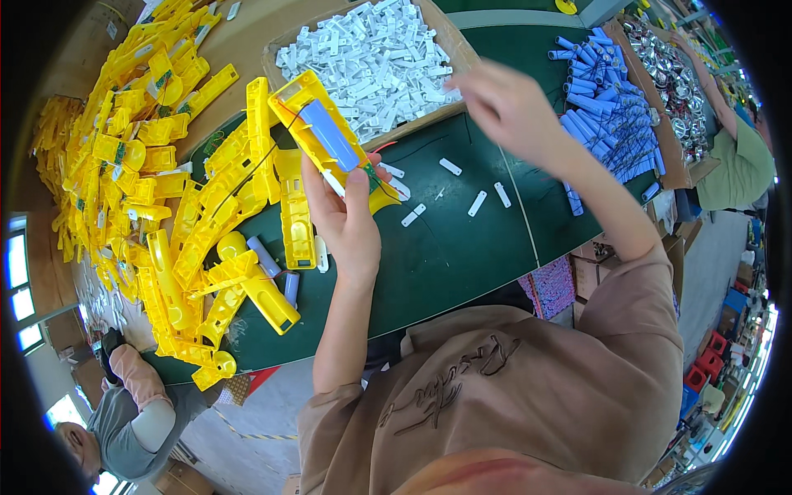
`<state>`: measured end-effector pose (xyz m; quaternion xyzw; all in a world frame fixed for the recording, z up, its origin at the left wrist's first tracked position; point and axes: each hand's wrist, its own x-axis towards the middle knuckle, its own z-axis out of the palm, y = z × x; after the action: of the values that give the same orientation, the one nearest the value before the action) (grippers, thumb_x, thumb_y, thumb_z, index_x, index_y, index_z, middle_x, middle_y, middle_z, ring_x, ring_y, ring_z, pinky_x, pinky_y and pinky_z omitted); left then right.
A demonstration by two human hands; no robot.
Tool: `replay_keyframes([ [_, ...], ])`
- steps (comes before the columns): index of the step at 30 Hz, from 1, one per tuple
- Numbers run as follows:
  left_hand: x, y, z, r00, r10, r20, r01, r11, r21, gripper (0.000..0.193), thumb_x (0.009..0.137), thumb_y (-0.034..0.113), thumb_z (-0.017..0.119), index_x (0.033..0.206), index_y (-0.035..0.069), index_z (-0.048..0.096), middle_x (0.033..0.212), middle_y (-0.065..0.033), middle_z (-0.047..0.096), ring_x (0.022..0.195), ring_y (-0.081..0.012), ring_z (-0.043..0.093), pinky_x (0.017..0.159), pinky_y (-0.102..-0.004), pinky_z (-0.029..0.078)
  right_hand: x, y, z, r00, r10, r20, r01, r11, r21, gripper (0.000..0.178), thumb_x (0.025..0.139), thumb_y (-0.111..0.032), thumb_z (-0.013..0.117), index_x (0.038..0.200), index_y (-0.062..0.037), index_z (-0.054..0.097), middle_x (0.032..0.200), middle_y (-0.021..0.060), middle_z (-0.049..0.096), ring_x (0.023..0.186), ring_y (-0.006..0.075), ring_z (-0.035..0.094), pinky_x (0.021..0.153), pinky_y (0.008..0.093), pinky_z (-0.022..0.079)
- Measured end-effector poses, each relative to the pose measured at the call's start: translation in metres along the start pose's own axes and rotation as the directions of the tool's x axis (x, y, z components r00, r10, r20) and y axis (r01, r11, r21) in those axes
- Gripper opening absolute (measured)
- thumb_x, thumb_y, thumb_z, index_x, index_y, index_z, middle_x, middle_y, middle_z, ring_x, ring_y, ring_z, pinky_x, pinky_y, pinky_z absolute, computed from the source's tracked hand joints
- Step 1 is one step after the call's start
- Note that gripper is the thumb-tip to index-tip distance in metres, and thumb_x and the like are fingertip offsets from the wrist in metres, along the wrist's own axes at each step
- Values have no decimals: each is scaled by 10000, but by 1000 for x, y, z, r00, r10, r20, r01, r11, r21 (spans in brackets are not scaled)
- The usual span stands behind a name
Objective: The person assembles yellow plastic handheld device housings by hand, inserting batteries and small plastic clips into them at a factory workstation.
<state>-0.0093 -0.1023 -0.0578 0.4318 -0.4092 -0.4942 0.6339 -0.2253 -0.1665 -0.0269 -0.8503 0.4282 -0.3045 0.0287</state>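
My left hand (351, 219) grips a yellow plastic housing (308, 89), held tilted above the table. Inside the housing lies a blue cylindrical battery (330, 134); a red wire and a small green circuit board show near my fingers. My right hand (503, 107) is over the near right edge of a cardboard box (462, 49) filled with small white plastic strips (363, 66). Motion smears its fingers, so whether they hold anything is unclear. Several loose white strips (477, 203) lie on the green table below.
Yellow housings (140, 157) are heaped along the left, some on the green table (412, 280). Blue batteries with wires (598, 107) are piled at the right, beside a box of shiny metal parts (660, 74). Other people sit at the lower left (136, 421) and far right (734, 165).
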Motion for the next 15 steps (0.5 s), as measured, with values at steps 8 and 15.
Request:
replay_keyframes([
  [8, 1, -4, -2, 1000, -4, 23, 4, 1000, 21, 481, 900, 30, 420, 1356, 50, 269, 984, -174, 585, 784, -184, 588, 699, -329, 519, 45, 48, 30, 945, -152, 290, 280, 835, -473, 84, 773, -90, 600, 844, -54, 627, 829, 80, 587, 860, 246, 553, 756, 372, 436],
  [15, -2, -2, -7, 986, -60, 153, 69, 996, -53, 541, 865, -34, 460, 1368, -10, 264, 1110, -118, 515, 919, -166, 582, 750, -297, 509, 39, 5, -9, 972, -224, 73, 207, 960, 188, 96, 843, -66, 574, 917, -19, 612, 843, 79, 590, 859, 226, 564, 766, 326, 456],
])
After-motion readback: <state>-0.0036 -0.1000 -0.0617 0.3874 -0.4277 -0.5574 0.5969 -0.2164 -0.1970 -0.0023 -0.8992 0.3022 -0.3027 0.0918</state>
